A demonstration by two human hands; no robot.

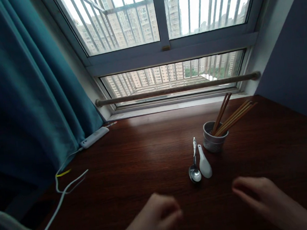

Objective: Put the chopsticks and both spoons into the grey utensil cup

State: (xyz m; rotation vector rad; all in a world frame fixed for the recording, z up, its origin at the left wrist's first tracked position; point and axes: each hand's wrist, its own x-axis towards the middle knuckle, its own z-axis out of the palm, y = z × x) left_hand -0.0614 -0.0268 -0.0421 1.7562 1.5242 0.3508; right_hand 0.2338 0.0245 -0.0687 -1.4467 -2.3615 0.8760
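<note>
My left hand (pixel 161 214) hovers at the lower middle of the head view, its fingers loosely curled and the thumb a little apart, with nothing visible in it. On the right, my right hand (pixel 263 193) is bent inward, thumb and fingers slightly apart around a bare gap. Both are somewhat blurred. Beyond and between them, metal spoons (pixel 194 173) lie stacked on the table, handles pointing to the window. Touching or nearly touching them is a white soup spoon (pixel 205 166), bowl toward me. Behind it stands a grey cup (pixel 213 143) holding several wooden chopsticks (pixel 232 118).
The dark red-brown wooden table (pixel 146 148) reaches to a barred window. A white power strip (pixel 94 137) lies at its far left by a blue curtain (pixel 54 85). White cables (pixel 59 205) run along the left edge, near a small yellow strip (pixel 63 173).
</note>
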